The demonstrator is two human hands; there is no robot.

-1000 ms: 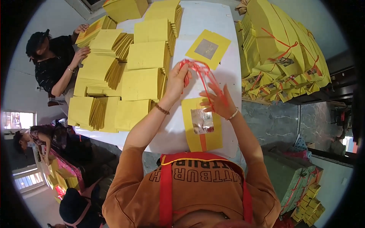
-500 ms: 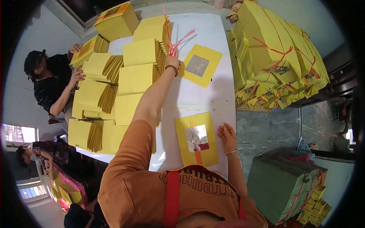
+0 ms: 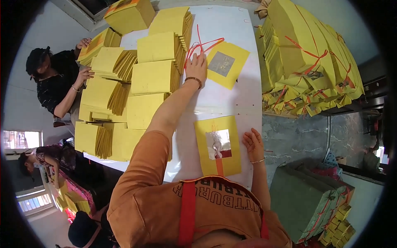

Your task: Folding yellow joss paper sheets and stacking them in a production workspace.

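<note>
My left hand (image 3: 196, 69) reaches far out over the white table, its fingers stretched and lying at the lower ends of several thin red strings (image 3: 213, 41). Just right of it lies a yellow paper square with a grey patch (image 3: 221, 63), set at an angle. Closer to my body rests another yellow sheet (image 3: 202, 155) with a shiny silver and red patch and an orange stripe. Beside that sheet, at the table's right edge, my right hand (image 3: 253, 145) is held with its fingers loosely apart and nothing in it.
Stacks of folded yellow paper (image 3: 154, 76) cover the table's left side. A person in black (image 3: 56, 78) handles some at the left edge. Tied yellow bundles (image 3: 306, 58) stand to the right, and a large green package (image 3: 304, 202) is at the lower right.
My left hand has lowered the red strings onto the table, and its fingers have opened over them. My right hand's fingers have spread a little. The whole view has shifted slightly.
</note>
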